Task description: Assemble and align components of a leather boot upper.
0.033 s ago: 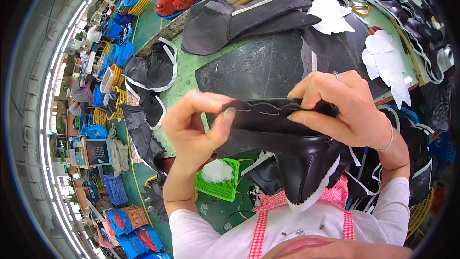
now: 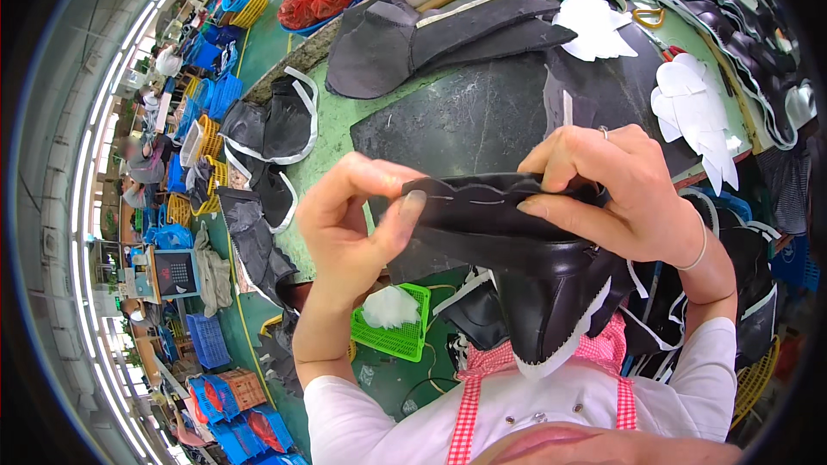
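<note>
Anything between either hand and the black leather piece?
Nothing visible: the left hand and right hand pinch the black leather piece directly. The dark mat lies beyond, not between.

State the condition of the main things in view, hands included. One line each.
Black leather boot upper with a white jagged lower edge: held in both hands, toe end lowermost in view.
Bare left hand: pinched shut on the upper's scalloped black edge.
Bare right hand: pinched shut on that edge too.
Bright green plastic basket: upright, white pieces inside.
White leaf-shaped pieces, upper right: piled, overlapping.
Red translucent plastic bag: bulging.
</note>
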### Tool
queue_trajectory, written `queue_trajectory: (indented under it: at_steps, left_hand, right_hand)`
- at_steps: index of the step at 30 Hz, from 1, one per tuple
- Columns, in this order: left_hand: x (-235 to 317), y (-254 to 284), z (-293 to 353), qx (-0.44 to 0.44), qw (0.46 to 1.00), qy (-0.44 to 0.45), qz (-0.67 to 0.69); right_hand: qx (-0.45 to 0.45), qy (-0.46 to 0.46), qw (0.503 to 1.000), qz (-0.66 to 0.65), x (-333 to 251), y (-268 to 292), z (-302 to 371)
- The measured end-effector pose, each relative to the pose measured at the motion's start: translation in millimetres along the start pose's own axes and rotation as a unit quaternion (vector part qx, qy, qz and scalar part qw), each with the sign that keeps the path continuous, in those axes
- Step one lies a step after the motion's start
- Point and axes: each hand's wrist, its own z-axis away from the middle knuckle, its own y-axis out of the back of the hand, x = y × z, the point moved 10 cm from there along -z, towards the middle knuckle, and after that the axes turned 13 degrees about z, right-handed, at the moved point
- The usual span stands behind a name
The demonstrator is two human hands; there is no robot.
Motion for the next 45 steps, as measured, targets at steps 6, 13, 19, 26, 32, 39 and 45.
queue_trajectory:
  at_steps: [6, 13, 19, 26, 32, 39, 45]
  left_hand:
    - [-8.5, -30.2, -1.8, -0.085, 0.996, 0.034, -0.024]
    - [19.9, -54.7, -6.2, -0.171, 0.929, -0.171, -0.28]
    - [4.8, -49.6, -4.5, -0.16, 0.973, -0.07, -0.151]
    - [7.5, -44.0, -6.3, -0.174, 0.957, -0.083, -0.218]
    - [-3.5, -31.2, -2.4, -0.174, 0.973, -0.003, -0.151]
    - [-13.4, -25.0, 3.0, -0.118, 0.993, 0.003, -0.007]
    - [-21.6, -16.7, 10.5, -0.107, 0.994, 0.019, 0.012]
  right_hand:
    - [0.081, -0.028, 0.995, 0.05, 4.1, 10.2, 0.6]
    - [-0.095, -0.015, 0.993, 0.063, -28.2, -14.5, 0.0]
    - [-0.083, -0.031, 0.995, 0.035, 2.4, -20.8, -0.8]
    - [-0.131, 0.038, 0.988, -0.072, -10.9, -30.2, -7.8]
    - [-0.123, 0.048, 0.99, 0.041, 1.4, -23.4, -23.5]
    - [-0.07, 0.04, 0.997, -0.016, 1.9, -20.1, -19.6]
    - [-0.052, -0.072, 0.992, -0.095, 15.8, -18.6, -11.0]
